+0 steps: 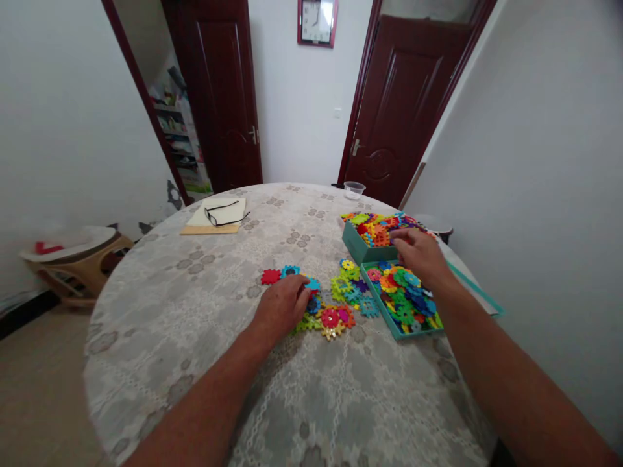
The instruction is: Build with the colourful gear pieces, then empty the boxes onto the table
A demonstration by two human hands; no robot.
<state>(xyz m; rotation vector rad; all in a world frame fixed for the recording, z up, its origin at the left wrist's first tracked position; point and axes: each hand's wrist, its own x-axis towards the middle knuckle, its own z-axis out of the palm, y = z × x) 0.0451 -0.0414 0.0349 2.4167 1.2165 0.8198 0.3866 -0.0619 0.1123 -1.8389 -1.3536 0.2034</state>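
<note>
My left hand (281,305) rests at the cluster of plastic gear toys, its fingers curled and pressed against a light-blue gear (313,284). Around it lie a red square piece (270,277), a blue gear with a dark centre (291,271) and a pinkish-red gear (329,318). My right hand (417,254) is over the back teal box (357,243), thumb and fingers drawn together close to an orange piece (382,236). Whether anything is pinched there is too small to make out. Green and purple gears (348,285) lie between the hands.
A shallow teal tray (389,322) full of gears sits in front of the box. Towards the back left, glasses (226,222) lie on a notebook (192,229). A clear plastic bowl (354,189) stands at the far edge of the round, cloth-covered table (195,331).
</note>
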